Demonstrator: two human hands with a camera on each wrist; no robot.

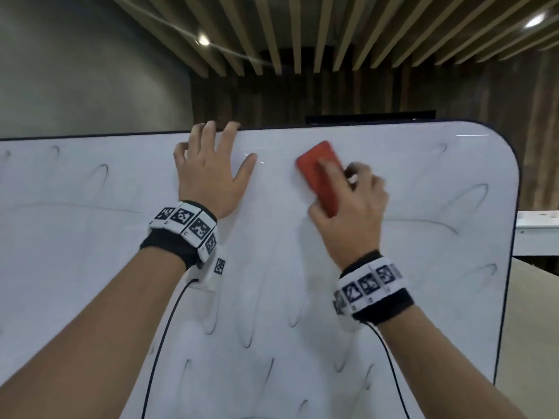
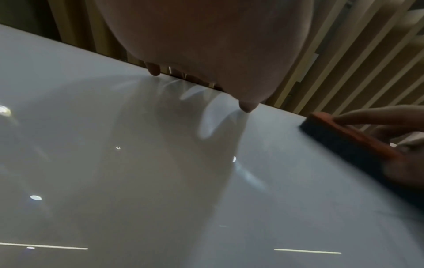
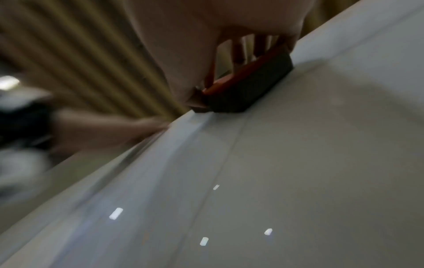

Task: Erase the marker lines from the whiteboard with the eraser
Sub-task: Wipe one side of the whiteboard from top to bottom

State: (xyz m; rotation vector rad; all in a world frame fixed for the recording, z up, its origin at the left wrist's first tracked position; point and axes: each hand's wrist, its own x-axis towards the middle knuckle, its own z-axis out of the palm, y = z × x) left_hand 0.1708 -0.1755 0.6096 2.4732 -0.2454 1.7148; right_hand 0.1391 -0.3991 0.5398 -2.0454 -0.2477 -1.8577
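A large whiteboard (image 1: pixel 272 282) with a dark rim fills the head view, and faint curved marker smears (image 1: pixel 472 196) are scattered across it. My right hand (image 1: pixel 352 207) grips a red eraser (image 1: pixel 317 173) with a black felt underside (image 3: pixel 247 90) and holds it flat against the board near the top edge. My left hand (image 1: pixel 208 173) lies flat on the board to the left of the eraser, fingers spread and fingertips reaching the top rim. In the left wrist view the eraser (image 2: pixel 351 139) shows at the right, with my right hand's fingers on top of it.
The board's rounded top right corner (image 1: pixel 508 152) is just right of the eraser. A pale surface (image 1: pixel 538 225) sits beyond the board's right edge. Wooden ceiling slats (image 1: pixel 332 34) and a dark wall stand behind. Cables run from both wristbands along my forearms.
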